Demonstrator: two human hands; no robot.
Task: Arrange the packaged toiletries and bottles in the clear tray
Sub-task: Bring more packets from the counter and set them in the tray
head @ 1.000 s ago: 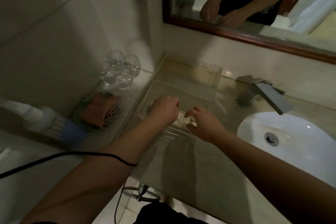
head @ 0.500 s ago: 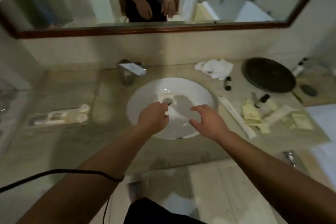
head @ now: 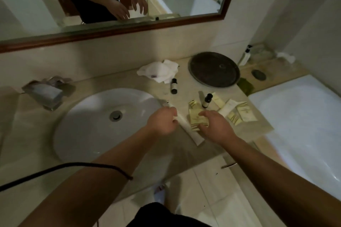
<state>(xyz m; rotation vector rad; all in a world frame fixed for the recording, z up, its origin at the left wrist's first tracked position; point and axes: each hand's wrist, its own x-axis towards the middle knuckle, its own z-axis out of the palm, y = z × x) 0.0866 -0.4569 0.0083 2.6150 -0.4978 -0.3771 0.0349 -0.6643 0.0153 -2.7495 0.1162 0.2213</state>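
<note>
The clear tray is out of view. Right of the basin lies a long white packet (head: 191, 134); my left hand (head: 162, 122) has its fingers curled against the packet's upper part and pinches it. My right hand (head: 216, 126) rests with loosely spread fingers on a pile of yellow-patterned sachets (head: 195, 118). Just beyond stand a small bottle with a black cap (head: 206, 101) and more sachets with a white tube (head: 237, 112). A small dark bottle (head: 173, 86) lies farther back.
The white basin (head: 92, 134) and its faucet (head: 44, 95) fill the left. At the back are a crumpled white cloth (head: 158, 71), a round dark tray (head: 214, 69) and a pump bottle (head: 245, 57). A bathtub (head: 304, 125) borders the counter on the right.
The view swung right, from the clear tray past the basin to the loose toiletries. Both hands travelled right with it and now touch the long packet and the sachets.
</note>
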